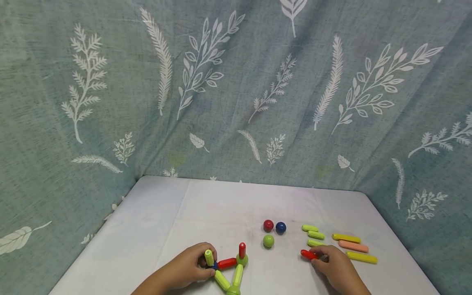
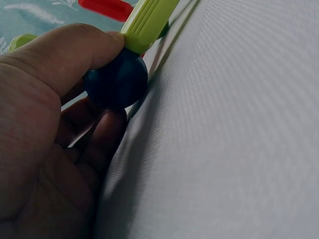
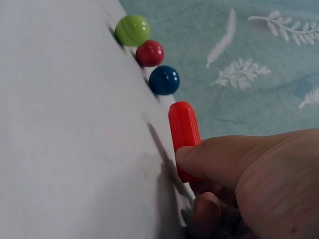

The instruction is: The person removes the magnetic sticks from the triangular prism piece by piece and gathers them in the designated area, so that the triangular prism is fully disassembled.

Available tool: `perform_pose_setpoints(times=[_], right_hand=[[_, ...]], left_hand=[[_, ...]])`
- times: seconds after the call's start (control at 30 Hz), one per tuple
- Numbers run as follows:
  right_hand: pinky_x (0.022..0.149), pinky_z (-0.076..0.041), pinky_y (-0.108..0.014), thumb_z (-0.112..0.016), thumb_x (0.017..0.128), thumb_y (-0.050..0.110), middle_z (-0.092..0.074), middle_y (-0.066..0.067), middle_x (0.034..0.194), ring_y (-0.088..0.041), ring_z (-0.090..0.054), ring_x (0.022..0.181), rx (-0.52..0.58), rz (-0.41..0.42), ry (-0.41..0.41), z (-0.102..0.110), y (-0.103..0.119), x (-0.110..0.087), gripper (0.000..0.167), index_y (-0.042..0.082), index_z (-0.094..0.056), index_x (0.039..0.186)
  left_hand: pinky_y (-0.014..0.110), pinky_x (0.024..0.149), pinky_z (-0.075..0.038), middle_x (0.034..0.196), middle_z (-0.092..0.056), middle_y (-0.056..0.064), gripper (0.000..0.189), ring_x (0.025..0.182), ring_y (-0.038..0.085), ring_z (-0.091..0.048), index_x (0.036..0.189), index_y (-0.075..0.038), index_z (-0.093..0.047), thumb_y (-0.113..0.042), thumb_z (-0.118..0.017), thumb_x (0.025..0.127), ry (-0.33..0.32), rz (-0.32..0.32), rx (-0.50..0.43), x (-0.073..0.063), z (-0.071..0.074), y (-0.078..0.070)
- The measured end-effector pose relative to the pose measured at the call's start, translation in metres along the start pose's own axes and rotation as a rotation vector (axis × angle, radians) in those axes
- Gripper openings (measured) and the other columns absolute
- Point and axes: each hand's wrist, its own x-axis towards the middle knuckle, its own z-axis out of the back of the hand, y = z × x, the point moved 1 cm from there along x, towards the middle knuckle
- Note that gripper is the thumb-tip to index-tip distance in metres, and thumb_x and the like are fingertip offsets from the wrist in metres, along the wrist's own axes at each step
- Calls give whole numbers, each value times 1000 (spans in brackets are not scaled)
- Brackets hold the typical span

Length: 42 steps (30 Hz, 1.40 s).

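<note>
My left hand (image 1: 193, 262) pinches a dark blue ball (image 2: 117, 79) between thumb and fingers, at one corner of a triangle of rods and balls. Lying rods form its sides: a red rod (image 1: 227, 263) and two lime-green rods (image 1: 237, 275). Green balls (image 1: 242, 259) make the other corners. A lime rod (image 1: 209, 257) stands up from the blue ball, and a short red rod (image 1: 242, 249) stands on the far green ball. To the right, my right hand (image 1: 333, 264) pinches another red rod (image 3: 184, 129) between thumb and fingers, just above the table.
Loose red (image 1: 268, 225), blue (image 1: 281, 228) and green (image 1: 268, 241) balls sit mid-table. Several short lime rods (image 1: 316, 235) lie beyond my right hand. Longer yellow rods (image 1: 361, 257) and an orange one (image 1: 353, 246) lie farther right. A leaf-patterned cloth (image 1: 236, 90) hangs behind the white table (image 1: 206, 205).
</note>
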Motion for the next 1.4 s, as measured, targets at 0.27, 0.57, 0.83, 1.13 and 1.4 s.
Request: perform_pose_setpoints(times=[0.27, 0.57, 0.83, 1.13, 1.4], right_hand=[[61, -51, -32, -78, 90, 7, -70, -2, 95, -19, -58, 74, 53, -33, -11, 5, -11, 4, 34, 6, -74, 123], [56, -48, -35, -73, 93, 5, -67, -4, 89, -20, -60, 64, 135, -56, -42, 9, -23, 3, 32, 3, -71, 125], [56, -50, -35, -72, 95, 6, -67, -9, 99, -20, -60, 65, 162, -91, -89, 6, -24, 5, 33, 2, -68, 127], [58, -52, -34, -74, 93, 5, -64, -19, 120, -20, -61, 72, 164, -51, -152, 7, -14, -1, 35, 3, -65, 126], [69, -49, -33, -79, 91, 11, -65, -15, 119, -23, -56, 88, 127, 15, -265, -1, 7, -12, 34, 6, -70, 124]], left_hand=[[26, 64, -50, 100, -59, 1, 26, 79, 11, -54, 102, -18, -60, -24, -83, 91, 5, -10, -54, -1, 0, 1], [25, 70, -49, 101, -60, -2, 25, 85, 12, -55, 106, -22, -63, -24, -82, 91, 1, -8, -6, 1, 1, 0], [26, 72, -48, 102, -61, -1, 24, 88, 13, -55, 108, -19, -63, -20, -80, 92, 14, 8, -27, -1, 1, -3], [25, 72, -49, 102, -61, 0, 25, 87, 14, -55, 109, -17, -63, -17, -79, 90, 20, 7, -30, -2, 1, -2], [25, 74, -50, 104, -61, 0, 24, 89, 12, -56, 109, -18, -64, -17, -79, 90, 22, -10, -28, -2, 1, -1]])
